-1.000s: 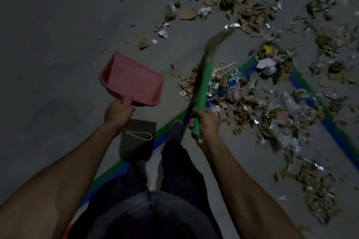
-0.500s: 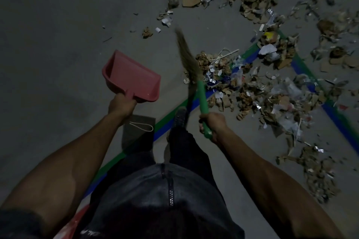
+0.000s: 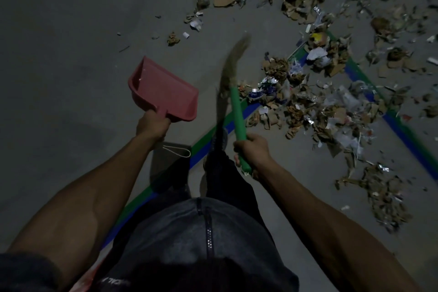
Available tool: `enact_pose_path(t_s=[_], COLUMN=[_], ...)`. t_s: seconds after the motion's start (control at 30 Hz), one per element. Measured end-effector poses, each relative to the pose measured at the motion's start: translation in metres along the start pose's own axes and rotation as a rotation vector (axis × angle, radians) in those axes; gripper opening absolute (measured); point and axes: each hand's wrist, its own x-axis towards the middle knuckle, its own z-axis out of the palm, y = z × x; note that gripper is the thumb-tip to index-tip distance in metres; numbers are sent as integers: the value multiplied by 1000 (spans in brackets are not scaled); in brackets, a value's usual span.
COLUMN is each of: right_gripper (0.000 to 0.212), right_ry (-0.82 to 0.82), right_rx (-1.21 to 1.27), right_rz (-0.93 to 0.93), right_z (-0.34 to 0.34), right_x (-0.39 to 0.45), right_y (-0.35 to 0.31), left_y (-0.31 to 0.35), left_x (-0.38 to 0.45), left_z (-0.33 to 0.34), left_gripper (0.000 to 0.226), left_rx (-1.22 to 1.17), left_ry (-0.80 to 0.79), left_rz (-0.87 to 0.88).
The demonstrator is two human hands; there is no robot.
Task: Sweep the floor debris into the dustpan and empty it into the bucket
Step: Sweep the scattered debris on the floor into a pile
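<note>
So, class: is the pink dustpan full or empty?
Empty: the dustpan, held off the floor by the left hand, shows only bare pink inside.

Pink dustpan (image 3: 163, 92), green broom handle (image 3: 237, 116)

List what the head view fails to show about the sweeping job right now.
- Bucket: nowhere in the head view.
- Broom bristles: motion-blurred, floor contact unclear.
- Dustpan interior: dim light, small scraps untellable.
- Debris: cut off by top and right edges.
- Feet: mostly hidden by the person's torso.
</note>
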Motion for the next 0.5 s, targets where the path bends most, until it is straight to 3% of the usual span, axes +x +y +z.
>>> enact_pose_path(t_s=[0.17, 0.27, 0.5], right_gripper=[17, 10, 12], right_ry=[-54, 51, 299], right_rx=[-66, -50, -88], right_rz=[159, 218, 161], right_z=[-3, -27, -92], right_x=[0, 19, 82], right_y=[26, 32, 0], left_y=[0, 0, 3], left_x=[-4, -2, 5], left_z=[-1, 1, 9], left_gripper=[30, 32, 41], left_rx=[7, 3, 7], left_ry=[6, -9, -40], left_rz=[-4, -6, 3])
